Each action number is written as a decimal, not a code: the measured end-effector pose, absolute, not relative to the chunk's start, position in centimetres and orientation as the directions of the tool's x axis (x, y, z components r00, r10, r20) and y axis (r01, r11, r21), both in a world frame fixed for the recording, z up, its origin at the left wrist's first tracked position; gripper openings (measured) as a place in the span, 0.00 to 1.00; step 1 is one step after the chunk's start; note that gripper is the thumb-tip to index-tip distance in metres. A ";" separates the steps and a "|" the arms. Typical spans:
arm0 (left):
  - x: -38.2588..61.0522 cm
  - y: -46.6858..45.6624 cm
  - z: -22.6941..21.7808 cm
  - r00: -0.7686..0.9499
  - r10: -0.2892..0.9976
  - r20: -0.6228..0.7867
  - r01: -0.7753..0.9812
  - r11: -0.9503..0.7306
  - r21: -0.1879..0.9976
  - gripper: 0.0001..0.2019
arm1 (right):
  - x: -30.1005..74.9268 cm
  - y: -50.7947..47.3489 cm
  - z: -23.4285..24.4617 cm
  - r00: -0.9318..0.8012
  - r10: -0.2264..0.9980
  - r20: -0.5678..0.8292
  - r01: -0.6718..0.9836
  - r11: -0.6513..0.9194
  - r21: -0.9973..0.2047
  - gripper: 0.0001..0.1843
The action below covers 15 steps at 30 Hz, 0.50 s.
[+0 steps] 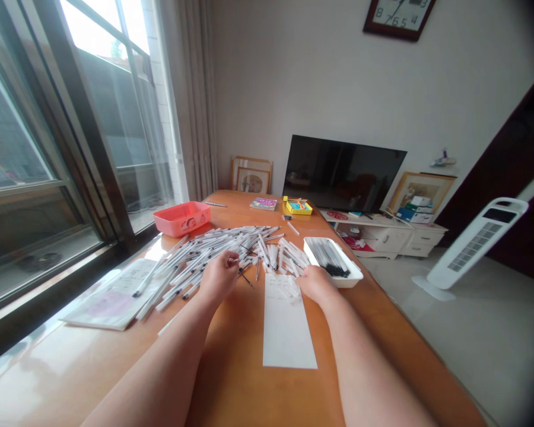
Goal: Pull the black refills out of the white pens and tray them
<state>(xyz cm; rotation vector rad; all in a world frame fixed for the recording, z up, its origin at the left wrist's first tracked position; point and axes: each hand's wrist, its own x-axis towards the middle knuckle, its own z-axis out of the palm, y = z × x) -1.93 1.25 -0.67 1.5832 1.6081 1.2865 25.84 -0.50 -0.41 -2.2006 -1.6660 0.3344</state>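
Note:
My left hand [221, 277] is closed in a pinch at the near edge of a wide heap of pens [213, 249] with clear barrels and dark ends; what its fingers hold is too small to make out. A thin dark pen refill [246, 280] shows just right of those fingertips. My right hand [315, 283], its fingers curled and partly hidden, is beside small clear plastic pieces [290, 289] on a long white sheet of paper [288, 338]. Touching or close to that hand is a white tray [355, 274] filled with clear pen barrels with black ends.
A red plastic basket [182, 219] stands at the far left of the wooden table [235, 367]. A booklet [111, 296] lies left under some pens. Toward the back are a pink booklet [263, 204] and a yellow box [298, 206]. A tower fan [476, 243] stands right.

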 end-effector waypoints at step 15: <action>-1.5 0.7 -0.2 0.222 0.916 0.333 0.922 -0.308 0.233 0.15 | 24.4 -2.9 2.9 0.181 0.979 0.098 0.872 -0.114 -0.476 0.10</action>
